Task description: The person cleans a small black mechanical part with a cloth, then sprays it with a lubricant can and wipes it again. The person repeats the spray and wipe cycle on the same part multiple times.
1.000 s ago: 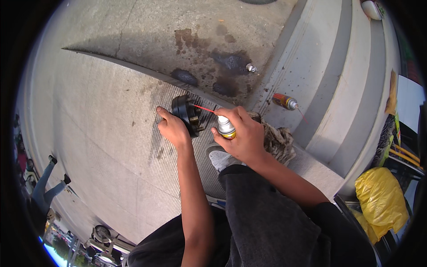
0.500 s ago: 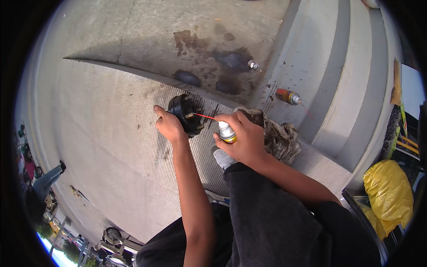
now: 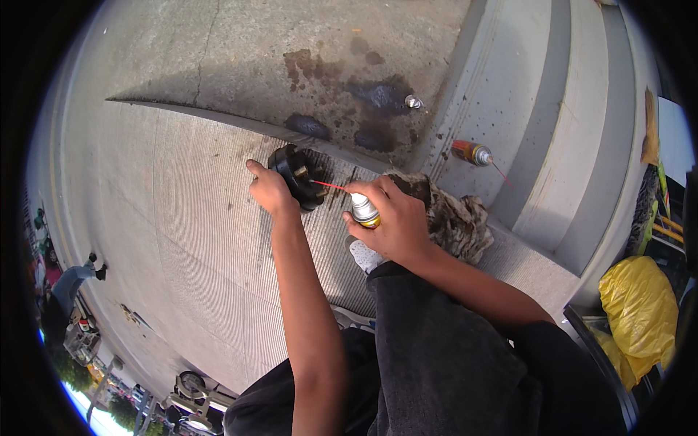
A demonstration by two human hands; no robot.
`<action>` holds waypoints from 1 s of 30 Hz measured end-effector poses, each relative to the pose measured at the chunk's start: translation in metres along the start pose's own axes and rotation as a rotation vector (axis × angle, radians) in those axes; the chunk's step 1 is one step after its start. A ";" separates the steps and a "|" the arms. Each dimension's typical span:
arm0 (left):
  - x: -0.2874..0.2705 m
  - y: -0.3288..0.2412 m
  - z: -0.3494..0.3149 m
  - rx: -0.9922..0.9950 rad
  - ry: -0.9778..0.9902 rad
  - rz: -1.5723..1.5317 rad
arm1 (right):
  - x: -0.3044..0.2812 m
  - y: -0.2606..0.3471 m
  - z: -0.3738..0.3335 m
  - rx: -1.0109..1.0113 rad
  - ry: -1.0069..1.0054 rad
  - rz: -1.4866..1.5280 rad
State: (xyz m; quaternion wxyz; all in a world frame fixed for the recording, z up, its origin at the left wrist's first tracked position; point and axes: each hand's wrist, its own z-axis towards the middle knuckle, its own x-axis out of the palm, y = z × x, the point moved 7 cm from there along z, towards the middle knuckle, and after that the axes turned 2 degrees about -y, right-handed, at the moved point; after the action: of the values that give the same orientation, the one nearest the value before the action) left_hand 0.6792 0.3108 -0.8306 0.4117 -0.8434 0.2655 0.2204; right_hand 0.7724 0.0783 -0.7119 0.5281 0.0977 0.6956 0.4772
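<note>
My left hand (image 3: 271,190) grips a round black part (image 3: 285,171) by its rim; brass-coloured studs stick out of its right side. I cannot tell its exact kind. In my right hand (image 3: 396,221) is a spray can (image 3: 365,211) with a silver top and a yellow body, my index finger over its white nozzle. A thin red straw (image 3: 329,185) runs from the nozzle to the studded side of the part. Both are held above the ribbed pavement. Just right of my right hand lies a dirty, stained rag (image 3: 456,225).
Another spray can (image 3: 471,152), orange-red with a straw, lies on the grey step (image 3: 502,94). Dark wet stains and a small silver object (image 3: 413,102) mark the concrete beyond the ledge. A yellow plastic bag (image 3: 640,312) is at right. A person (image 3: 69,287) is at far left.
My left hand has shifted slightly left and up with the black part, which has turned a little. The spray can and straw have moved slightly the same way.
</note>
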 end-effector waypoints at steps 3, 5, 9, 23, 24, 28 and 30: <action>-0.003 0.009 0.010 -0.089 -0.009 -0.061 | 0.000 -0.008 0.006 0.001 -0.044 -0.017; -0.001 0.019 0.031 -0.149 0.086 -0.192 | 0.003 -0.005 0.008 0.001 -0.016 -0.001; -0.007 0.039 0.072 -0.222 0.260 -0.322 | 0.010 0.011 0.013 0.027 0.014 0.035; -0.007 0.038 0.070 -0.253 0.305 -0.365 | 0.023 0.001 0.014 0.104 0.030 0.037; -0.006 0.036 0.073 -0.250 0.314 -0.357 | 0.024 0.002 0.019 0.084 0.002 0.041; -0.008 0.041 0.069 -0.231 0.210 -0.262 | 0.028 -0.003 0.020 0.098 0.006 -0.002; -0.006 0.037 0.070 -0.244 0.257 -0.309 | 0.028 -0.001 0.019 0.073 -0.004 -0.005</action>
State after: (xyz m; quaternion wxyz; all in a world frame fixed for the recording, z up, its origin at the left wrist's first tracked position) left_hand 0.6406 0.3495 -0.8883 0.2981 -0.9388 0.1550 0.0760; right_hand 0.7771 0.1064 -0.7299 0.5267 0.1164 0.7117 0.4500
